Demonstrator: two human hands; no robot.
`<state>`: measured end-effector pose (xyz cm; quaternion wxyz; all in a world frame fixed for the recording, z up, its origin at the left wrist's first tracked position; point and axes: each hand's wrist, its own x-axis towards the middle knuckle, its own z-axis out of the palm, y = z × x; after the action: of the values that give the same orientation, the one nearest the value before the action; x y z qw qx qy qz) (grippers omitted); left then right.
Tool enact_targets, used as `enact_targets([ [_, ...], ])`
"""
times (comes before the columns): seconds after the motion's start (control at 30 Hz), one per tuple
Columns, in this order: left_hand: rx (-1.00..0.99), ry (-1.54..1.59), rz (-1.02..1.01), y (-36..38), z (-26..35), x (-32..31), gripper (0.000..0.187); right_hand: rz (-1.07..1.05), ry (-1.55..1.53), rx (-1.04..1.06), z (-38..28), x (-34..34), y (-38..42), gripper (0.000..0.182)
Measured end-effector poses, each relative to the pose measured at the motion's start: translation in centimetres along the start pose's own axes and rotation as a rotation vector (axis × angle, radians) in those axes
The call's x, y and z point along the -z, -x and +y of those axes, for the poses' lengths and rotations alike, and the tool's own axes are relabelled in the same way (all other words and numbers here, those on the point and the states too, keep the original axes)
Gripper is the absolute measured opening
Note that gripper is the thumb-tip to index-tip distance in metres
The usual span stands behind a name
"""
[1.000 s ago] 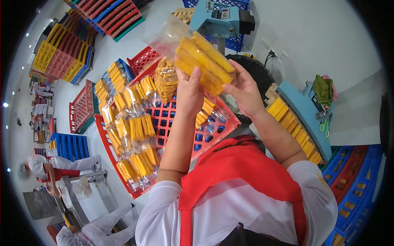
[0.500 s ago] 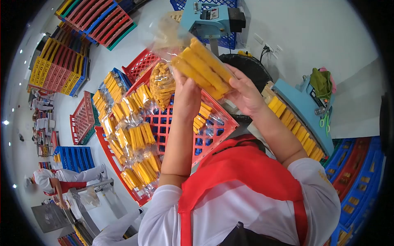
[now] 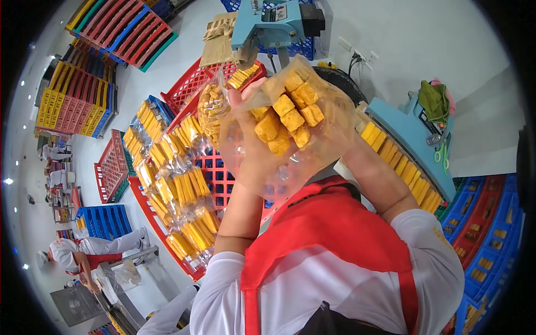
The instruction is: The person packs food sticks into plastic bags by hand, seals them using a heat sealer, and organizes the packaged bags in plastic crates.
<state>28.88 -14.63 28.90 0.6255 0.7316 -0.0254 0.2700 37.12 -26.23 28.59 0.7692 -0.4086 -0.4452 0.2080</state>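
Note:
Between my hands is a clear plastic bag (image 3: 245,167) of thick yellow sticks (image 3: 293,120), perhaps a baked food. Their blunt ends point up at me, and the loose plastic spreads toward my chest. Seen through the film, my left hand (image 3: 252,146) grips the bag's left side, with its thumb and fingertips showing above. My right hand (image 3: 341,146) is closed on the right side, its fingers mostly hidden behind the plastic. Just left of the held bag, a rounded bag of yellow pieces (image 3: 212,109) rests on the red crate.
A red crate (image 3: 221,187) below carries rows of bagged yellow sticks (image 3: 184,187). Beyond the bag stands a light-blue sealing machine (image 3: 271,25). To the right are a blue machine (image 3: 416,148) lined with sticks, and stacked crates (image 3: 474,251). A co-worker (image 3: 72,254) stands far left.
The bag has tipped from lying slantwise to showing the stick ends, and moved slightly toward me. Its loose plastic has swung from the far side to the near side. Both hands still grip it.

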Motion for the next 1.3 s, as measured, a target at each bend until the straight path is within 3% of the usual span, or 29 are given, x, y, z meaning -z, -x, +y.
enact_targets([
  [0.13, -0.052, 0.054, -0.021, 0.3, -0.1, 0.3, 0.078, 0.122, -0.218, -0.194, -0.4, -0.7, 0.6, 0.057],
  [0.2, -0.192, -0.216, -0.064, 0.3, -0.1, 0.5, 0.081, 0.149, -0.324, -0.234, -0.8, -1.0, 0.9, 0.057],
  [0.23, -0.24, -0.304, -0.076, 0.4, -0.1, 0.5, 0.083, 0.132, -0.264, -0.2, -0.9, -1.2, 1.0, 0.057],
  [0.3, -0.236, -0.151, -0.026, 0.4, 0.6, 0.2, 0.092, 0.115, -0.202, -0.165, -0.5, -0.8, 0.9, 0.057],
  [0.33, -0.235, -0.074, -0.001, 0.5, 1.0, 0.1, 0.096, 0.008, 0.148, 0.025, 0.3, 0.1, 0.7, 0.056],
  [0.4, -0.23, 0.081, 0.049, 0.6, 1.5, -0.2, 0.105, 0.145, -0.492, -0.433, 1.9, 1.2, 1.4, 0.052],
  [0.47, -0.164, 0.152, -0.026, 0.8, 1.0, 0.8, 0.114, 0.074, -0.916, -0.561, 2.4, 2.3, 2.1, 0.048],
  [0.53, 0.093, 0.541, -0.225, 0.7, 1.4, 1.0, 0.117, 0.097, -0.873, -0.572, 2.5, 2.8, 3.2, 0.047],
  [0.6, 0.038, 0.524, -0.255, 0.2, 1.0, 0.9, 0.112, 0.122, -0.83, -0.581, 2.0, 2.4, 3.4, 0.046],
  [0.67, 0.001, 0.551, 0.093, -0.1, 1.1, 0.0, 0.1, 0.219, -0.607, -0.289, 0.7, 1.5, 2.7, 0.045],
  [0.7, -0.003, 0.652, 0.016, 0.2, 1.2, 0.0, 0.089, 0.224, -0.605, -0.288, 0.4, 1.2, 2.5, 0.045],
  [0.73, 0.002, 0.655, 0.015, 0.3, 0.9, -0.2, 0.089, 0.248, -0.396, -0.252, 0.2, 0.8, 2.4, 0.047],
  [0.77, -0.038, 0.452, 0.062, 0.4, 0.2, -0.3, 0.088, 0.269, -0.189, -0.218, -0.1, 0.6, 2.5, 0.048],
  [0.8, -0.076, 0.247, 0.108, 0.6, -0.2, -0.5, 0.086, 0.272, -0.192, -0.224, -0.7, 0.6, 2.5, 0.048],
  [0.87, 0.0, 0.307, 0.164, 0.7, 0.5, -0.9, 0.078, -0.002, 0.576, 0.029, -2.2, 1.0, 2.0, 0.051],
  [0.93, 0.242, 0.722, 0.08, 1.1, 0.5, -1.3, 0.069, -0.012, 0.693, 0.097, -4.1, 0.8, 0.8, 0.05],
  [0.97, 0.287, 0.749, 0.032, 1.7, 0.1, -1.8, 0.054, -0.072, 0.789, 0.095, -4.6, 1.0, -0.1, 0.051],
  [1.0, 0.289, 0.749, 0.021, 2.1, 0.4, -2.5, 0.054, -0.133, 0.885, 0.093, -4.7, 1.2, -0.8, 0.051],
  [1.07, 0.667, 1.375, -0.114, 2.6, 1.0, -3.4, 0.044, -0.133, 0.969, 0.067, -3.4, 2.2, -2.1, 0.046],
  [1.13, 0.738, 1.423, -0.109, 2.4, 0.1, -3.5, 0.041, -0.117, 0.454, -0.638, -2.4, 3.2, -2.8, 0.038],
  [1.17, 0.812, 1.441, -0.128, 2.4, -0.4, -3.4, 0.04, -0.117, 0.453, -0.64, -1.5, 4.0, -2.9, 0.038],
  [1.2, 0.886, 1.459, -0.145, 2.4, -0.7, -3.4, 0.04, -0.103, 0.346, -0.788, -0.7, 4.4, -3.0, 0.034],
  [1.23, 0.989, 1.427, 0.001, 2.1, -0.4, -3.7, 0.038, -0.091, 0.235, -0.932, 0.1, 4.8, -2.9, 0.033],
  [1.3, 1.005, 1.433, 0.022, 2.3, -1.0, -3.8, 0.037, -0.076, 0.222, -0.945, 0.9, 5.1, -2.5, 0.031],
])
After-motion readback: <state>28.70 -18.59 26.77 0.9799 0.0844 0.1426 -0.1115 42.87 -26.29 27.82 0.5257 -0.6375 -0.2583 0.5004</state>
